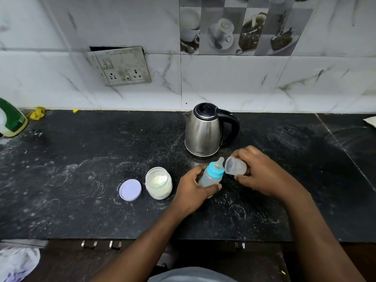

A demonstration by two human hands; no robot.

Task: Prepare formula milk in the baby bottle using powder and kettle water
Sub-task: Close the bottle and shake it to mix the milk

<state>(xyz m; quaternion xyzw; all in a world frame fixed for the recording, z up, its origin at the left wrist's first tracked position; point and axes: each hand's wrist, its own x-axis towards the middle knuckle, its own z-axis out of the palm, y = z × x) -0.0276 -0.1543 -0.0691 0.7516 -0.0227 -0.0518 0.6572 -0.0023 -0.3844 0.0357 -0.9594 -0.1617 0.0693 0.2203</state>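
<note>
My left hand grips a clear baby bottle, tilted to the right, with a blue collar and a teat on top. Just right of the teat, my right hand holds the bottle's clear cap, its open end facing the teat and apart from it. An open glass jar of white powder stands left of the bottle, and its lilac lid lies flat beside it. Behind my hands stands a steel kettle with a black lid and handle.
The black stone counter is dusted with white powder. A green and white bottle and a yellow scrap sit at the far left by the wall. A switch and socket plate hangs on the tiled wall. Drawer handles line the front below.
</note>
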